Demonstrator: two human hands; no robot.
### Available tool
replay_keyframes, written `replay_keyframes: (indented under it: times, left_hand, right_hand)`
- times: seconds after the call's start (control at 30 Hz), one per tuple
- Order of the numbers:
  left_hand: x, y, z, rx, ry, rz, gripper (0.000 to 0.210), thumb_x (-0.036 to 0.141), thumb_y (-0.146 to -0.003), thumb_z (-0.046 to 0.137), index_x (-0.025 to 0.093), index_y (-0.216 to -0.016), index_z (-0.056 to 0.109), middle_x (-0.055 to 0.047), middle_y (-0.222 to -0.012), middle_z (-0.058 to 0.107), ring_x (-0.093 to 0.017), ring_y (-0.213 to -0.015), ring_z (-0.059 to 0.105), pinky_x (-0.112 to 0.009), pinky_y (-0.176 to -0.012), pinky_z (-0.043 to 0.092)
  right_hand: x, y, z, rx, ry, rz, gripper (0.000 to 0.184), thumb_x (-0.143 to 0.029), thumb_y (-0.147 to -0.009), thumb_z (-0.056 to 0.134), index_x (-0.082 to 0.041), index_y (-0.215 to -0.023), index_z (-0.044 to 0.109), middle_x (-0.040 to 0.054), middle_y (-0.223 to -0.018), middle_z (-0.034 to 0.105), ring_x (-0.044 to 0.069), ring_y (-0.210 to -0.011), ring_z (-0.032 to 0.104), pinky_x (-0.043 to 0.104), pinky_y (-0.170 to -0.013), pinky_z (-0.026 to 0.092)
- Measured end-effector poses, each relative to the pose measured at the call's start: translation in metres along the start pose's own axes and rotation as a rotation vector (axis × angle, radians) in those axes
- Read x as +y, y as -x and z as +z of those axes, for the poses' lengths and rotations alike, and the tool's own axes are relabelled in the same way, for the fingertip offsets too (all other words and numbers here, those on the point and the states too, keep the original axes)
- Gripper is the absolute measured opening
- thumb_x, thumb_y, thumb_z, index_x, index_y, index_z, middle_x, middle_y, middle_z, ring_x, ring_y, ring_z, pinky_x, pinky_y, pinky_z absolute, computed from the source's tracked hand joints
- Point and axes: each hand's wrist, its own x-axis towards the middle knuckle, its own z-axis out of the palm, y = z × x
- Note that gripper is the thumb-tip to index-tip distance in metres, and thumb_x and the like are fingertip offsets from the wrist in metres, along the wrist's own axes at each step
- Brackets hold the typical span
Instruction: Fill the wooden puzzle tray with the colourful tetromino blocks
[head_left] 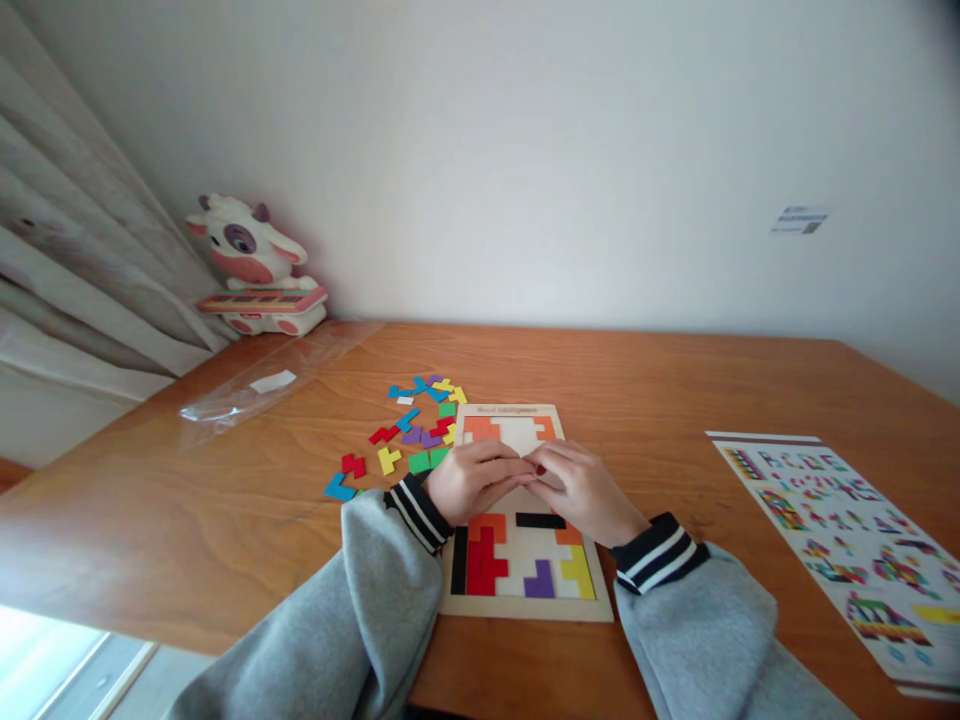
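Observation:
My left hand [478, 480] and my right hand [581, 490] meet at the fingertips above the middle of a wooden puzzle board [528, 606]. The fingers of both are closed and pressed together. A small dark red spot shows at their tips, but what they hold, if anything, is hidden. Inside the frame lie a red piece [486, 568], a purple piece [540, 580], a yellow piece [578, 573], a black bar [540, 521] and an upright black bar [459, 562]. Orange pieces [481, 428] show at the top corners and lower down. My hands cover the board's middle.
Loose coloured pieces, among them a yellow one [388, 460] and a blue one [339, 488], are scattered left of the board. A clear plastic bag [247, 400] and a cow toy [255, 265] sit farther left. At right lies a printed pattern sheet [847, 550].

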Motion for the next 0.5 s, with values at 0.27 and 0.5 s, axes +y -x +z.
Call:
replay_keyframes:
  times: [0.27,0.5]
  left_hand:
    - [-0.018,0.001,-0.008,0.125,-0.282,-0.237,0.022,0.027,-0.1,0.051,0.02,-0.112,0.068,-0.008,-0.112,0.072,-0.02,-0.104,0.067,-0.037,-0.095,0.055]
    - [-0.074,0.034,-0.023,-0.088,-0.462,-0.528,0.039,0.03,-0.102,0.038,0.016,-0.134,0.057,-0.012,-0.14,0.059,-0.026,-0.134,0.05,-0.05,-0.112,0.043]
  right_hand:
    - [0.019,0.002,-0.007,0.101,0.063,0.24,0.026,-0.034,-0.102,0.045,-0.022,-0.09,0.065,0.0061,-0.086,0.072,0.021,-0.079,0.066,0.032,-0.072,0.048]
    - [0.046,0.013,-0.014,0.137,0.31,0.396,0.03,-0.033,-0.1,0.045,-0.02,-0.098,0.072,0.0072,-0.084,0.071,0.022,-0.073,0.065,0.032,-0.063,0.045]
